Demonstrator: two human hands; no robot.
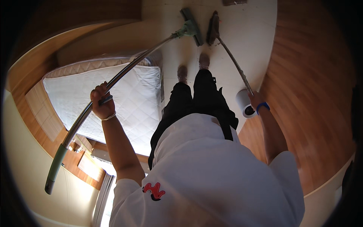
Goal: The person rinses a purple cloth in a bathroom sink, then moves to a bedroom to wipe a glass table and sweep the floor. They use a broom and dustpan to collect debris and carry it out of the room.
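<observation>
My left hand (103,101) is closed around the steel pole of a mop (138,60), near a small lever on the pole. The pole slants from its green grip at the lower left up to a green, bar-shaped head on the floor ahead. In my right hand (257,99) is the upper part of the thin handle of a broom (233,58). Its dark brown brush head touches the floor, just right of the mop head and apart from it. The hand covers the top end of that handle.
A bed with a white quilted mattress (109,98) stands on my left. Beside my right hand is a pale cylindrical bin (242,99) with a dark opening. Wood-panelled surface (302,102) rises along the right. Pale floor (242,41) lies ahead; a curtain (104,200) hangs at lower left.
</observation>
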